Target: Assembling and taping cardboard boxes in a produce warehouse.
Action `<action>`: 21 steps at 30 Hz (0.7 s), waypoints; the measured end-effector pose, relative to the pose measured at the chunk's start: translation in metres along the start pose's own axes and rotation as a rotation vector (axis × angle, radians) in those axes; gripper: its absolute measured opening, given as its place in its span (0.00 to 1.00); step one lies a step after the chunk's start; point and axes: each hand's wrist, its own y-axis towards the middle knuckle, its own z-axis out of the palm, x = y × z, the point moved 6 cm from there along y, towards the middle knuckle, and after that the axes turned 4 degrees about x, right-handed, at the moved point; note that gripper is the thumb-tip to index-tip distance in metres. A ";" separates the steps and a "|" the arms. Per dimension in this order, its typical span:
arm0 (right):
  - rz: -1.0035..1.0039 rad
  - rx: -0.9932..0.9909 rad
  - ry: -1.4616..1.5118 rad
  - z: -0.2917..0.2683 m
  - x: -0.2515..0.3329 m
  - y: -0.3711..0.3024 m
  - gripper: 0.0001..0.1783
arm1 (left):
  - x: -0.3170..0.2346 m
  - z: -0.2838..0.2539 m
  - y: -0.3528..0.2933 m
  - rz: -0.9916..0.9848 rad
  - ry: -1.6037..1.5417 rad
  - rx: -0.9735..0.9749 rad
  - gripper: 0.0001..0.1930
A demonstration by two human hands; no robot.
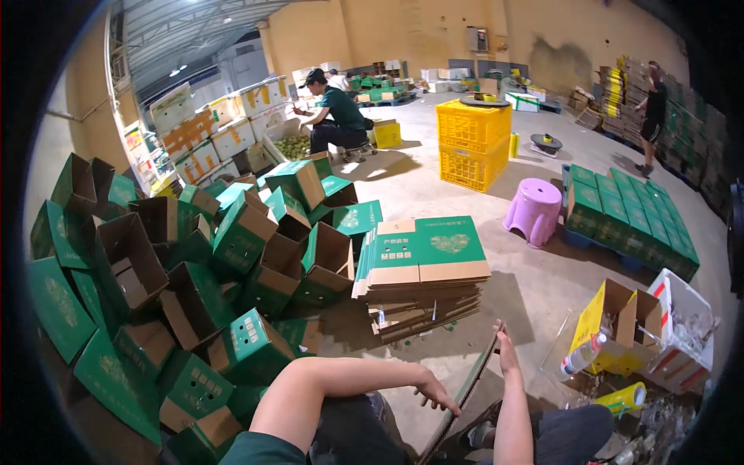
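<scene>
A flattened green-and-brown carton (470, 381) stands edge-on between my knees, tilted, its upper end leaning to the right. My right hand (506, 355) holds it near that upper end, with the fingertips at the edge. On the carton's other side, my left hand (435, 389) hangs palm down with fingers apart, its fingertips close to the carton; whether they touch it I cannot tell. Just ahead lies a stack of flattened green cartons (425, 252), its lower layers uneven.
Opened green boxes (198, 306) are heaped on the left. A purple stool (535, 209), yellow crates (473, 143) and a pallet of green cartons (628, 213) stand ahead and right. Near my right knee are a plastic bottle (583, 354) and yellow box (616, 322). A person (333, 116) sits farther back.
</scene>
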 end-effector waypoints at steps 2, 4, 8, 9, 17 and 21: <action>-0.011 0.007 0.007 -0.016 -0.007 0.005 0.40 | 0.002 0.005 0.003 -0.012 -0.030 0.087 0.58; 0.033 0.026 0.055 -0.029 -0.015 0.006 0.39 | 0.002 0.012 0.004 0.030 -0.087 0.143 0.50; 0.026 0.112 0.101 -0.048 -0.013 0.008 0.32 | 0.001 0.022 -0.004 0.106 -0.164 0.057 0.43; 0.026 0.105 0.101 -0.057 -0.011 0.008 0.32 | -0.002 0.021 -0.006 0.109 -0.134 0.010 0.41; 0.266 0.053 -0.675 -0.044 0.041 -0.027 0.24 | -0.052 0.053 -0.033 0.077 0.321 -0.637 0.34; 0.411 0.047 -0.720 -0.031 0.049 -0.042 0.25 | -0.033 0.073 -0.021 -0.089 0.285 -0.708 0.32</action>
